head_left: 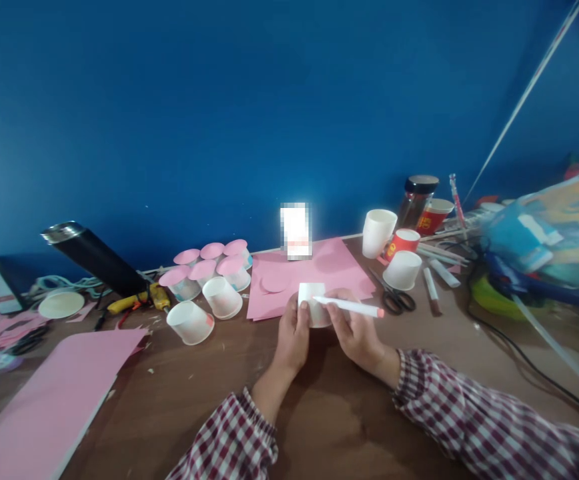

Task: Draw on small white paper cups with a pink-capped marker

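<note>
The step in hand looked to be marking the white paper cup [310,292], held up just in front of the pink paper [342,267] on the bench [179,407]. The left hand [293,339] gripped the cup's side, its thumb along the near face, while the fingers of the right hand [359,335] were closed around a white marker [357,307], its narrow end pointed at the cup (whether it actually touched was too small to tell). The next move seemed to call for a steady cup and a light, controlled marker stroke.
</note>
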### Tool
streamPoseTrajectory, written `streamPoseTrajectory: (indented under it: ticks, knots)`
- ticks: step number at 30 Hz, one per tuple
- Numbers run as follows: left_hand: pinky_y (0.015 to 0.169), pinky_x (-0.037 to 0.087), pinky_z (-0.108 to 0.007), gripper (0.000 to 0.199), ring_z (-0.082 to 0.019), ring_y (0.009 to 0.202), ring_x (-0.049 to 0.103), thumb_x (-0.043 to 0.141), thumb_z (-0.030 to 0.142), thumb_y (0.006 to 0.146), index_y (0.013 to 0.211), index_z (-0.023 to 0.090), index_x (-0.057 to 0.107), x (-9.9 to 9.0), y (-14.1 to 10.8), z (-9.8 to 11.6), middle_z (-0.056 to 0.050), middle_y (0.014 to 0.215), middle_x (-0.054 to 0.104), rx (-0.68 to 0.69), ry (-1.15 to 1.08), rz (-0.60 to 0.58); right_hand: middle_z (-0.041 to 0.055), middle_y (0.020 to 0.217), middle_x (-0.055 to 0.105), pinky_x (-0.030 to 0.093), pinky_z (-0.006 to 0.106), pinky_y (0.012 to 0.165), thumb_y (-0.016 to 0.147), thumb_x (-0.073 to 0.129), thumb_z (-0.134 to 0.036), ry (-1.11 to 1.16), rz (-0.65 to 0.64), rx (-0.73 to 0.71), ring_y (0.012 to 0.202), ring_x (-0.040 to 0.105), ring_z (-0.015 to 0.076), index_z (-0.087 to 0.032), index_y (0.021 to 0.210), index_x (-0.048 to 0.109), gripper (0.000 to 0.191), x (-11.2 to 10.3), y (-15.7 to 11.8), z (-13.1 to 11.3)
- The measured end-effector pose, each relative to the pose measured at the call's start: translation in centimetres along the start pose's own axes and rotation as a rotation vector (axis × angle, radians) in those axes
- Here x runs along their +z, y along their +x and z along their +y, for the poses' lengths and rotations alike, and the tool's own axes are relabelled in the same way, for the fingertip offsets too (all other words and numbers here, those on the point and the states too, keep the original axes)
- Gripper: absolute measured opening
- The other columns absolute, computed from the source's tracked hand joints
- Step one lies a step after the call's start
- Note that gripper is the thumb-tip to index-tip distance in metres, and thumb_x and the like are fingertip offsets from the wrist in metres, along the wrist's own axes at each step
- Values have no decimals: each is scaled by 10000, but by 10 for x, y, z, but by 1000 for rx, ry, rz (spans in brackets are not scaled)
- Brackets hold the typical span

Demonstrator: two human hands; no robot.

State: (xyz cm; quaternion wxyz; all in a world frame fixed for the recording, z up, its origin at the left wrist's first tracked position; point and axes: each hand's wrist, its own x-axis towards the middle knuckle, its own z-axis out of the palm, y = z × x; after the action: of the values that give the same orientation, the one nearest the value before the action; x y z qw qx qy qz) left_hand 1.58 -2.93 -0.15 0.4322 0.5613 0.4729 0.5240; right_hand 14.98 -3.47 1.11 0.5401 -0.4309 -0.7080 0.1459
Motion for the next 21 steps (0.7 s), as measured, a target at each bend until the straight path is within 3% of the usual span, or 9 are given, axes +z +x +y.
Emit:
streamPoseTrajectory:
  ticks: [4,8,12,21]
  knots:
    - [849,447,-303,351,-181,927,585,404,430,911,1075,167,567,0,0,-1,-57,997,645,14,10,9,77,873,623,525,367,734,945,433,-234,6,-18,14,779,603,202,-184,970,556,135,0,0,1]
    - [884,440,-310,370,-188,978,583,394,426,914,1101,159,569,-3,2,0,-71,1054,647,-12,-11,21,86,868,631,535,388,692,946,436,-248,53,50,7,788,604,226,-211,979,550,125,-1,-1,-1]
    - [859,454,-320,408,-186,919,592,341,451,926,1001,142,598,-6,4,-5,-79,992,659,-32,-90,58,88,872,630,539,392,690,952,422,-251,93,67,11,786,606,228,-224,978,552,136,-1,-1,-3]
    - [868,473,-316,428,-211,945,607,359,499,911,974,170,626,-9,2,3,-97,1016,669,-59,-37,54,69,870,626,520,327,738,943,445,-241,24,16,12,790,605,191,-191,967,551,120,1,-3,1]
